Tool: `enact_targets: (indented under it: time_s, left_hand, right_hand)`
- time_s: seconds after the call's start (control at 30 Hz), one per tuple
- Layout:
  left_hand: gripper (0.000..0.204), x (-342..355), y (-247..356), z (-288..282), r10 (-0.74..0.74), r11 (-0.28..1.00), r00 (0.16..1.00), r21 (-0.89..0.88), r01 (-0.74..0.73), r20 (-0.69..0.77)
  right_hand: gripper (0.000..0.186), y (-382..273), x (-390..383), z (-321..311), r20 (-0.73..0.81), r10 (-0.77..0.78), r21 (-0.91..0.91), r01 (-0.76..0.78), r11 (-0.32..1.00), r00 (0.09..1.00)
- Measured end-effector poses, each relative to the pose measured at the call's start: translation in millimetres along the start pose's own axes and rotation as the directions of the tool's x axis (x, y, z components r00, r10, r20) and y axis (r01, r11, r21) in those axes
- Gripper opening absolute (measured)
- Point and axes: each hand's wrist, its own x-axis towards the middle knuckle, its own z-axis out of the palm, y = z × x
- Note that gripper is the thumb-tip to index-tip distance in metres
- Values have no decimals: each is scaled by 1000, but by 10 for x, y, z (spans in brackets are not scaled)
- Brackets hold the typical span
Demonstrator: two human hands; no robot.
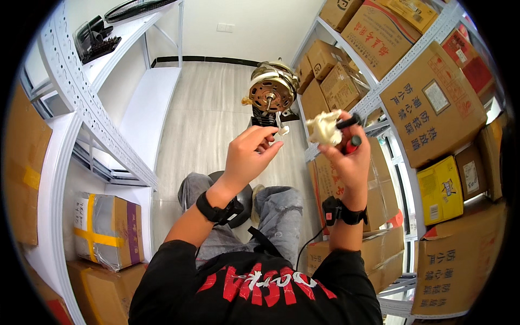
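Note:
My right hand (pixel 349 149) is raised on the right, closed round a cream plastic gear housing (pixel 325 129). The same hand also grips a black handle (pixel 348 121) and a red handle with a dark end (pixel 353 143); the tools' tips are hidden. My left hand (pixel 253 149) is in the middle, its index finger and thumb at a small white plastic part (pixel 284 130) and the other fingers curled. Just beyond it stands an electric fan motor (pixel 272 93), its copper-coloured face and shaft turned toward me. Its black support (pixel 262 120) is partly behind my left hand.
White metal shelves rise on both sides: the left shelf (pixel 143 116) holds a taped parcel (pixel 108 230) and a fan grille (pixel 135 10). Cardboard boxes (pixel 433 105) and a yellow box (pixel 440 189) crowd the right side. I sit low over the tiled floor (pixel 208 116), a cable by my right leg.

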Motion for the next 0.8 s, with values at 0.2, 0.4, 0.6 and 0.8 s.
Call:
enact_targets:
  time_s: [0.2,0.4,0.6,0.8]
  left_hand:
    - [43,-323,-16,-295,-216,824,903,-427,372,371]
    - [72,-604,76,-205,-189,448,843,-720,531,504]
    - [66,-606,178,-229,-367,786,865,-383,485,343]
    - [69,-617,250,-271,-244,943,946,-176,283,212]
  right_hand:
    - [73,265,-410,51,101,-44,-235,67,970,994]
    - [76,491,-601,310,283,-54,-111,88,990,958]
    - [77,932,-649,389,333,184,237,-271,933,925]
    - [80,1007,-619,392,400,180,292,-311,905,899]
